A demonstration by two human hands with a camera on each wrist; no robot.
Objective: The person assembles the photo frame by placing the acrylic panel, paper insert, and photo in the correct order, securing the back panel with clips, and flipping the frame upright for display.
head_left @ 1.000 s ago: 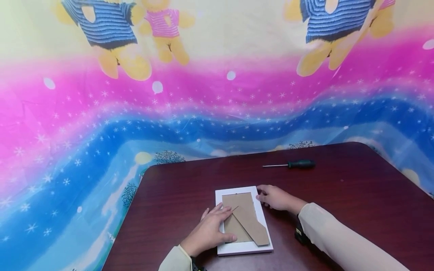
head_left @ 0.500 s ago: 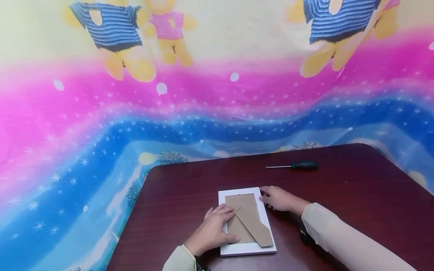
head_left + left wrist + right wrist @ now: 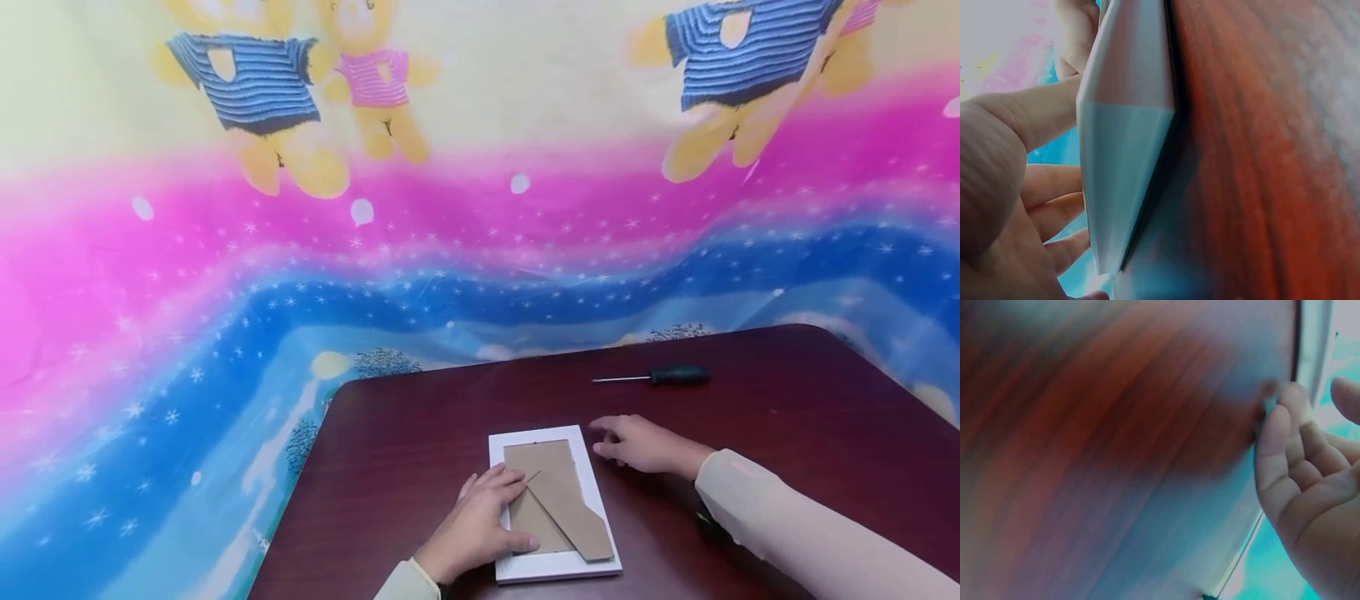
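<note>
A white picture frame (image 3: 557, 568) lies face down on the table, its brown backing board (image 3: 543, 458) up. The board's stand leg (image 3: 573, 517) slants toward the lower right corner. My left hand (image 3: 476, 525) rests on the frame's left side, fingers spread over the rim and board; the left wrist view shows the thumb and fingertips against the frame's back (image 3: 1125, 169). Just off the frame's upper right edge is my right hand (image 3: 641, 446), holding nothing. In the right wrist view its fingers (image 3: 1272, 450) bend loosely, with the thumb apart.
A screwdriver (image 3: 678, 376) with a dark green handle lies toward the table's back edge, its shaft pointing left. The dark red-brown table (image 3: 390, 467) meets a colourful printed cloth (image 3: 465, 200) with bears behind it.
My right hand has left the frame's right edge and moved slightly right. My left hand stays on the frame. The head view has shifted a little.
</note>
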